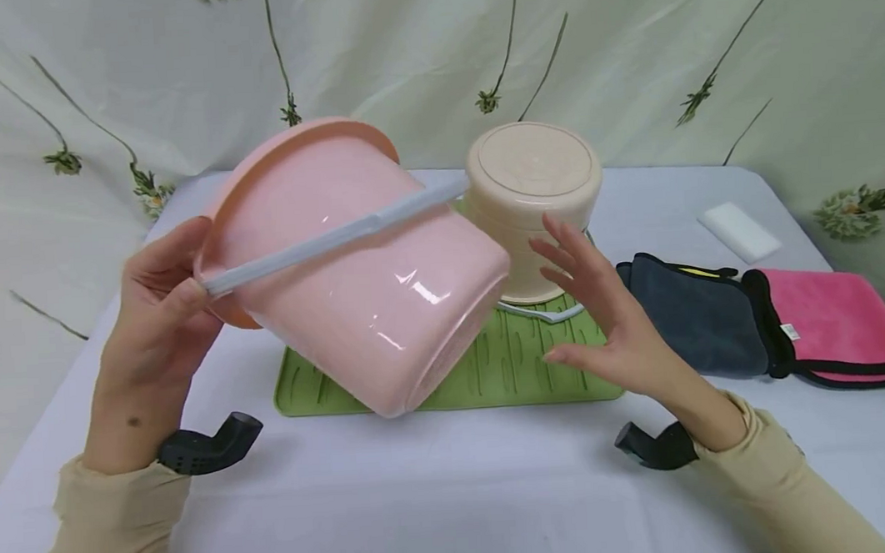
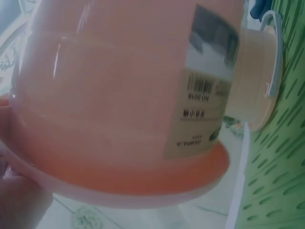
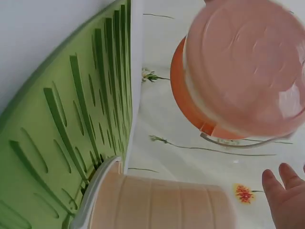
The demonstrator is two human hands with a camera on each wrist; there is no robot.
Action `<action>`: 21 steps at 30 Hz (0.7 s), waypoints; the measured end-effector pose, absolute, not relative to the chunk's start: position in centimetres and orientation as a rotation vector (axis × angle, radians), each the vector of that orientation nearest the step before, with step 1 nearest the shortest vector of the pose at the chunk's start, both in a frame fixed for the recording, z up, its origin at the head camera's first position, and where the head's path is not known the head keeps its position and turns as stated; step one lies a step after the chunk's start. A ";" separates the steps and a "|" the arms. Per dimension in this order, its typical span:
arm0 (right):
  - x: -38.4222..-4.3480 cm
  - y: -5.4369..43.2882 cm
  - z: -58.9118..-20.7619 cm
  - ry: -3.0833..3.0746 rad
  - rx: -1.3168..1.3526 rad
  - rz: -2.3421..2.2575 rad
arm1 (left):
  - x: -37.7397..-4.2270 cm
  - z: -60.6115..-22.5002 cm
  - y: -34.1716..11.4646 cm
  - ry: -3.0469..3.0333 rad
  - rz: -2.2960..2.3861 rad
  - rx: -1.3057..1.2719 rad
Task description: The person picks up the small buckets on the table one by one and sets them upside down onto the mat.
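A pink bucket (image 1: 367, 272) with a pale grey handle (image 1: 335, 239) is held tilted over a green ridged mat (image 1: 492, 366), its rim to the upper left and its base to the lower right. My left hand (image 1: 162, 299) grips the rim near one end of the handle. A printed label with a barcode (image 2: 201, 85) shows on the bucket's side in the left wrist view. Fingers spread, my right hand (image 1: 602, 318) is in the air holding nothing, in front of a cream bucket (image 1: 535, 180). That bucket stands upside down on the mat, its handle (image 1: 549, 311) low around it.
To the right lie a folded dark blue cloth (image 1: 696, 317) and a folded pink cloth (image 1: 839, 318), both black-edged. Behind them is a white sponge block (image 1: 741, 232). A white cloth covers the table (image 1: 424, 495), and a flower-patterned curtain (image 1: 401, 53) hangs behind.
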State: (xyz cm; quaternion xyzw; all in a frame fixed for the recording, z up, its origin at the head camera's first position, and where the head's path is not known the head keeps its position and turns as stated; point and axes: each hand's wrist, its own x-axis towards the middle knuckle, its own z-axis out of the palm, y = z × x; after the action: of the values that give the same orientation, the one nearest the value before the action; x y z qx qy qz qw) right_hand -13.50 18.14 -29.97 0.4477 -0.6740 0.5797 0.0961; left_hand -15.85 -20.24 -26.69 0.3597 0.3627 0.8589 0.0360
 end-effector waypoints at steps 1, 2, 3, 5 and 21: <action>-14.0 17.8 -30.0 -1.980 1.341 1.768 | -15.9 -26.8 -20.1 1.103 2.631 1.109; -14.5 17.4 -30.1 -1.967 1.363 1.804 | -15.9 -27.0 -20.0 1.097 2.626 1.103; -14.8 17.1 -30.2 -1.957 1.394 1.825 | -16.0 -27.2 -19.8 1.092 2.612 1.112; -15.3 16.4 -30.6 -1.957 1.448 1.854 | -16.0 -27.5 -19.5 1.090 2.588 1.111; -15.8 14.7 -31.0 -1.892 1.467 1.977 | -15.0 -27.2 -19.1 1.066 2.579 1.036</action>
State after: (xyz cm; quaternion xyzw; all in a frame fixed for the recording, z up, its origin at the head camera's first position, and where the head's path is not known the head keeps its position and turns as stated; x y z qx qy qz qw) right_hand -15.79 14.70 -31.02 0.4723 -0.6092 0.6367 0.0186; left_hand -14.96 -19.06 -27.23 0.3468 0.3570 0.8634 0.0822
